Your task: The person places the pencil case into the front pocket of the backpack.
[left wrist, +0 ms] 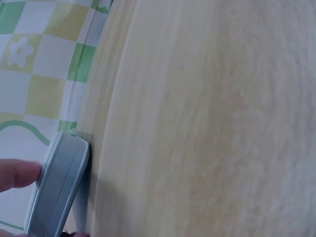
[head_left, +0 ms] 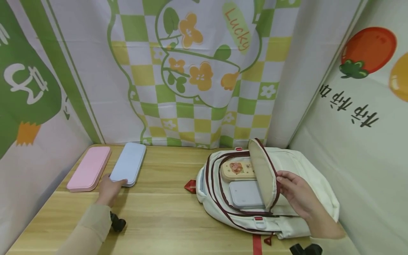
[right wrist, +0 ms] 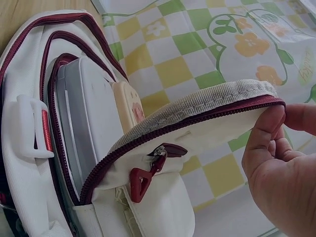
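Note:
My left hand [head_left: 109,190] holds the near end of a light blue pencil case [head_left: 129,163] on the table, thumb along its near edge. In the left wrist view a fingertip presses the blue case's face; the other fingers are mostly hidden. My right hand [head_left: 298,194] pinches the dark red zipper edge of a front pocket flap [head_left: 262,173] and holds it up. The flap belongs to a cream backpack [head_left: 307,170] lying on the table. Inside the open pocket lie a white-grey case [head_left: 245,194] and a yellow case [head_left: 237,170] with a cartoon print.
A pink pencil case [head_left: 89,168] lies left of the blue one. The wooden table [head_left: 165,212] runs back to a checkered curtain [head_left: 197,120], with printed cloth on both sides. A red tape strip [head_left: 256,244] lies at the table's front.

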A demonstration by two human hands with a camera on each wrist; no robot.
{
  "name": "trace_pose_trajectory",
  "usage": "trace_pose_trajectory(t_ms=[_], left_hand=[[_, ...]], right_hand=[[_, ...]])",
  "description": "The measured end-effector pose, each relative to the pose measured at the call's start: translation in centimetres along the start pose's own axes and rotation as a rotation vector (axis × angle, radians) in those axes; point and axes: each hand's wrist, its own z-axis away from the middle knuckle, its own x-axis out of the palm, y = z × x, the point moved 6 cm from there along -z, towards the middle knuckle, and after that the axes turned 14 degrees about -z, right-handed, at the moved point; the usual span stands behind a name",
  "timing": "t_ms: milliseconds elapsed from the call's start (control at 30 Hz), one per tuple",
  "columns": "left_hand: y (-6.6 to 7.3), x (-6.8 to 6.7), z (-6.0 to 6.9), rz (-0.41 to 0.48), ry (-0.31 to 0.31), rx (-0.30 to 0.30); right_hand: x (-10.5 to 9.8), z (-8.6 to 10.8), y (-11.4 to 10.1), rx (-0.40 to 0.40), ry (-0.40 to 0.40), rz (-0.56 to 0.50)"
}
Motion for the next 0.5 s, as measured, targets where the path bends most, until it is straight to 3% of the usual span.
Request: trace_pose_trajectory(t_ms=[233,333,500], left_hand=[[0.07,-0.20,0.40,0.341,0.015,-0.073],[0.14,-0.33,0.46,0.416,0.029,-0.094],[0.24,-0.49,0.53,0.465,0.031,-0.140]], right_hand=[[-0.24,0.03,0.04,0.001,0.062,0.017],[-0.20,0.07,0.09,0.004,0.067,0.013],[-0.34,0.16,0.12,-0.001,0.083,0.008]])
